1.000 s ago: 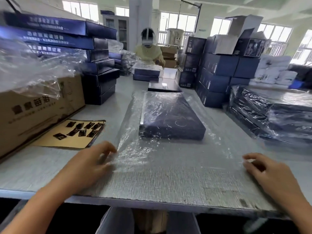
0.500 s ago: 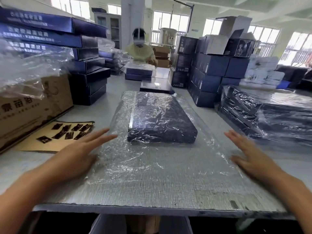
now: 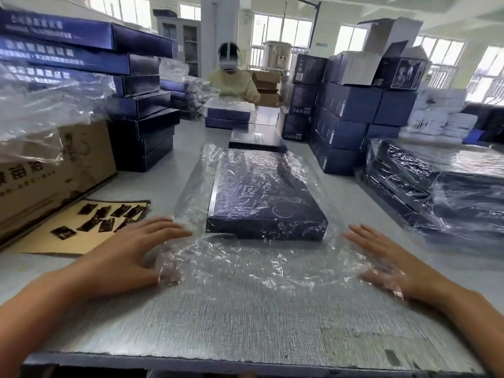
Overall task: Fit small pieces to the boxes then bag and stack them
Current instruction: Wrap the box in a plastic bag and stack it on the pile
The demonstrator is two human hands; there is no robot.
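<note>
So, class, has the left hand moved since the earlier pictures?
Yes: the left hand has slid away from the table's near edge, toward the bagged box, fingers now straight.

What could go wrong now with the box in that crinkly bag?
1. The bag is thin and wrinkled where the left hand and right hand lie flat on it, so a hard tug might tear it.
2. Its near end looks open, so the box could slide back out.
3. The small pieces lie close to the left hand, and a careless sweep could scatter them.
</note>
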